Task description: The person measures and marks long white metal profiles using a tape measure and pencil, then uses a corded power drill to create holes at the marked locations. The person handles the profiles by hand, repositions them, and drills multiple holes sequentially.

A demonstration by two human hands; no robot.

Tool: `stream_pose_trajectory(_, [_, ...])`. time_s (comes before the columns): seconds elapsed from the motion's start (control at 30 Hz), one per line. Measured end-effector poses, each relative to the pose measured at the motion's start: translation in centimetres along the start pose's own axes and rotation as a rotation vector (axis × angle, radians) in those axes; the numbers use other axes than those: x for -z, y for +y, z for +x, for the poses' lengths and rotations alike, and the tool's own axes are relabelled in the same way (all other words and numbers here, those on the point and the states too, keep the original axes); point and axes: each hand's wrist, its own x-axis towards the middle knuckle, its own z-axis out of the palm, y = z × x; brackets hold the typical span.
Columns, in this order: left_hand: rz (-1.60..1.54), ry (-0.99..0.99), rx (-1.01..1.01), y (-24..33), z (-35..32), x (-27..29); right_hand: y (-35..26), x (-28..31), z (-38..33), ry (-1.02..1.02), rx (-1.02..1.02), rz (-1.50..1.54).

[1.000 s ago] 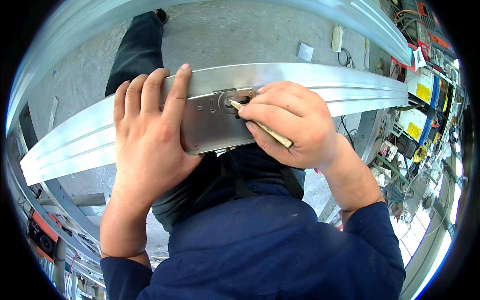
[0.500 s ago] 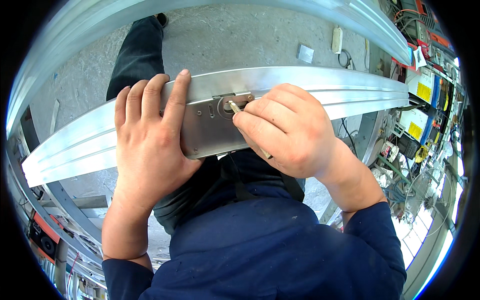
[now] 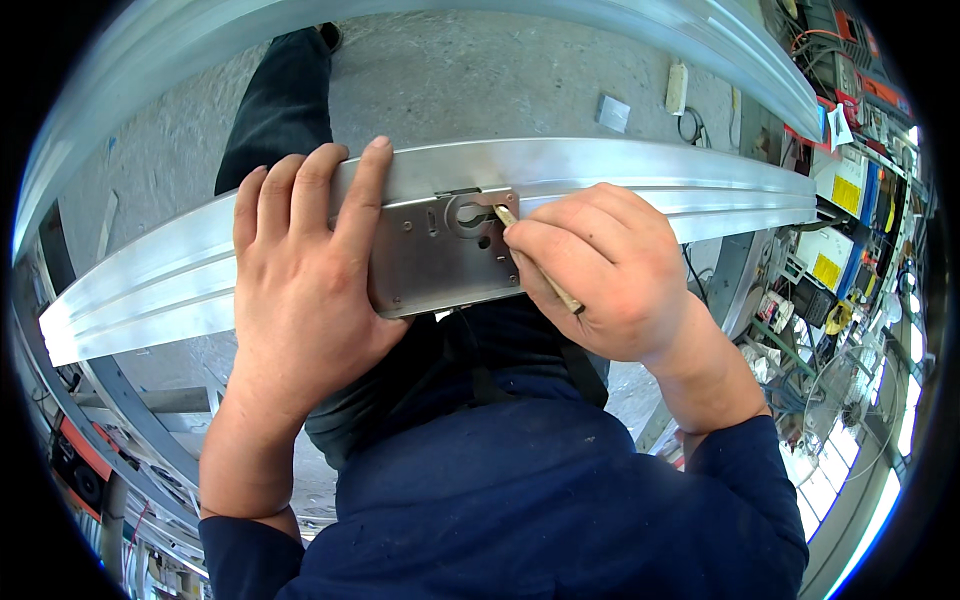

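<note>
On the ribbed silver metal beam [image 3: 725,182] lay a rectangular grey metal plate [image 3: 435,270], left hand [image 3: 305,250] at its left edge, fingers spread. Right hand [image 3: 610,265] pinched a thin yellowish stick [image 3: 556,288]; its tip had shifted rightward along the rounded cutout [image 3: 478,214], so work apparently moved there.

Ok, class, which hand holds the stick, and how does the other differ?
The right hand: its fingers pinch the stick, tip at the plate. The left hand has fingers spread across the bar.
</note>
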Motion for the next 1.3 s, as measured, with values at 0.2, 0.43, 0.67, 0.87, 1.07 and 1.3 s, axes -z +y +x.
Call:
stream_pose_trajectory(0.2, [-0.015,0.001,0.004,-0.1,-0.2,0.0,-0.7,0.5,0.6,-0.043,-0.049,0.0])
stream_pose_trajectory(0.43, [-0.036,0.001,0.002,-0.4,-0.5,-0.1,-1.6,1.5,2.2,-0.186,-0.133,-0.026])
stream_pose_trajectory(0.67, [-0.07,0.013,0.011,-0.7,-0.8,-0.3,-2.0,2.3,3.5,-0.245,-0.215,0.036])
stream_pose_trajectory(0.87, [-0.051,0.017,0.003,-0.5,-0.7,-0.2,-2.4,3.9,2.5,-0.061,-0.333,0.182])
stream_pose_trajectory(1.07, [-0.013,0.011,0.017,-0.2,-0.4,-0.3,0.3,3.8,-0.1,0.147,-0.622,0.507])
stream_pose_trajectory(1.3, [0.042,-0.019,-0.009,0.0,-0.1,-0.1,0.5,1.9,-1.3,0.211,-0.643,0.867])
